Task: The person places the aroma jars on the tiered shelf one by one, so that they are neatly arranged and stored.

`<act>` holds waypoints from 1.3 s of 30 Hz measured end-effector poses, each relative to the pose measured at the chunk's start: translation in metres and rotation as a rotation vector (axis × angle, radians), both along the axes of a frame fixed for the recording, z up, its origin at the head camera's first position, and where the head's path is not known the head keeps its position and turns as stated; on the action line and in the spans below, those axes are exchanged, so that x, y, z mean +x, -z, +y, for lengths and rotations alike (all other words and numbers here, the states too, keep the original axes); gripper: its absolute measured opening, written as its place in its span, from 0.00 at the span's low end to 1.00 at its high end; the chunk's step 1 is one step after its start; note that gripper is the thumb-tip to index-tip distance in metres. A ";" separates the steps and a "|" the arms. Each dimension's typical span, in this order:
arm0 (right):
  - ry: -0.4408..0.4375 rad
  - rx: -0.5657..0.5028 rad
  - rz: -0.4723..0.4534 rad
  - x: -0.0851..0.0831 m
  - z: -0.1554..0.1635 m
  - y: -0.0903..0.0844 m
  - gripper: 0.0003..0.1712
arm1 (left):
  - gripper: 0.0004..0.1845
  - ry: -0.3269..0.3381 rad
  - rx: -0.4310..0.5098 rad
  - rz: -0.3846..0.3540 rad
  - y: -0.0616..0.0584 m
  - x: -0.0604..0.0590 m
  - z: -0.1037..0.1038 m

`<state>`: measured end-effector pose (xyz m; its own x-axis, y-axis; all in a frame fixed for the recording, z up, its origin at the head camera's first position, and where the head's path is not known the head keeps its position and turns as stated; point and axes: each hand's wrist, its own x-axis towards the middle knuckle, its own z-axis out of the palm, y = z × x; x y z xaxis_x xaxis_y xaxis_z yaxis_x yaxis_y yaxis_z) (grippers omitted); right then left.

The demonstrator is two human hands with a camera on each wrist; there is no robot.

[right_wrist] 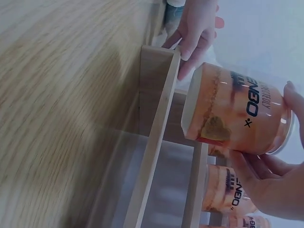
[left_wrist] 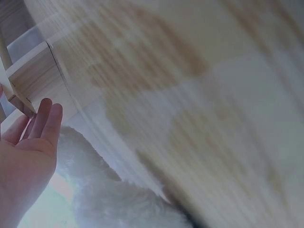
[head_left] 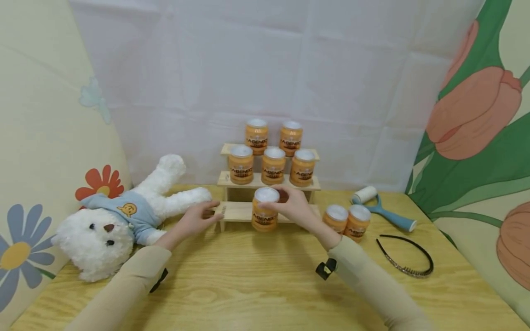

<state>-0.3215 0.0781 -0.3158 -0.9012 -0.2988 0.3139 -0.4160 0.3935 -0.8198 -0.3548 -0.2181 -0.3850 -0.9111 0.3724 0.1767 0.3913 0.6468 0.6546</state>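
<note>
My right hand [head_left: 296,207] grips an orange jar [head_left: 265,216] with a white lid near its top, thumb on one side and fingers on the other. The jar is held just above the front edge of the lowest step of a small wooden display rack [head_left: 238,211]. In the right wrist view the jar [right_wrist: 237,109] shows its dark lettering, with a gap between its base and the board. At the rack's left end, my left hand [head_left: 196,218] pinches the lowest board's corner. The left wrist view shows that hand's fingers [left_wrist: 50,126] stretched along the board's end.
Three matching jars [head_left: 273,168] stand on the middle step and two jars [head_left: 256,135] on the top. Two more jars [head_left: 357,223] sit right of the rack. Beyond lie a blue lint roller [head_left: 391,216] and black headband [head_left: 428,259]. A white plush bear [head_left: 103,239] lies at left.
</note>
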 end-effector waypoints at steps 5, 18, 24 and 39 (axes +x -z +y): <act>0.012 -0.036 -0.016 -0.009 -0.010 0.003 0.30 | 0.35 0.007 0.003 0.006 0.002 -0.001 0.004; -0.005 -0.032 -0.050 -0.031 -0.028 0.018 0.33 | 0.35 -0.005 0.010 0.007 0.003 -0.002 0.010; 0.006 -0.019 -0.038 -0.038 -0.041 0.020 0.36 | 0.34 0.000 0.002 0.014 0.000 -0.002 0.006; 0.040 -0.023 -0.005 -0.045 -0.065 0.020 0.33 | 0.36 -0.015 -0.004 0.015 0.000 -0.001 0.002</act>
